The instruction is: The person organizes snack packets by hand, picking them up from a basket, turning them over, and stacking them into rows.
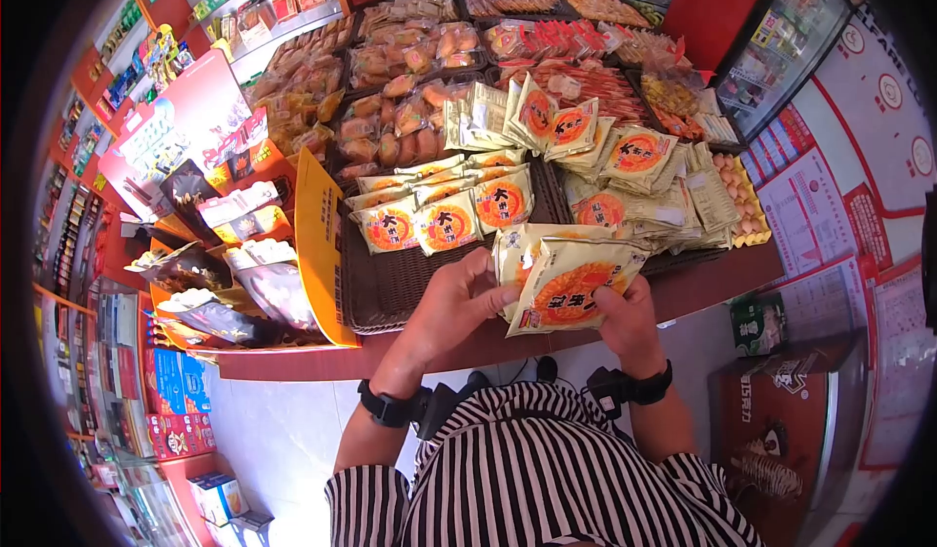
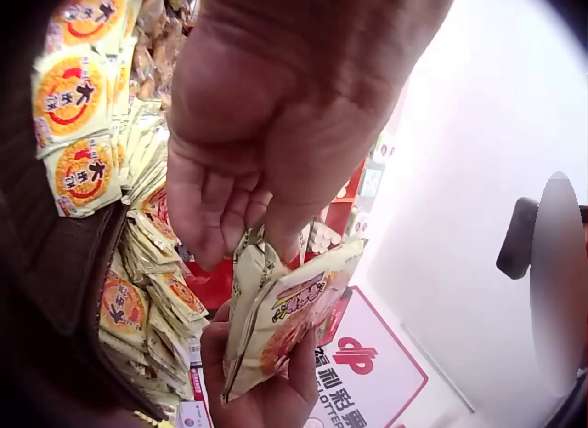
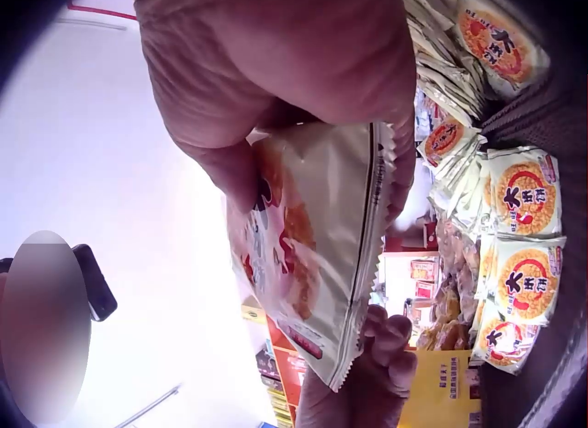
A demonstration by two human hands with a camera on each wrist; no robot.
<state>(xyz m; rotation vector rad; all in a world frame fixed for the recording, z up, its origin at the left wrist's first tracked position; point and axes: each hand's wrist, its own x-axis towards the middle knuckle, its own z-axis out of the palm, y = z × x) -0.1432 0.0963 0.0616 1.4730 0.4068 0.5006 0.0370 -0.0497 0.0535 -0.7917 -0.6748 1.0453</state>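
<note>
By the near edge of the counter (image 1: 293, 364), left hand (image 1: 449, 303) and right hand (image 1: 630, 327) had fingers (image 2: 213, 207) round some packs (image 1: 571, 288); neat rows (image 1: 445, 225) part-filled the left basket (image 1: 386, 288), messy heap (image 1: 673, 196) sat right.

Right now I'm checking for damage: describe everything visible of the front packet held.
The front packet looks like glossy cream plastic with serrated ends, an orange cracker picture and dark characters. It is tilted, creased, no tear showing, by the counter. The right hand pinches it, the left hand at its other edge, another packet behind.
</note>
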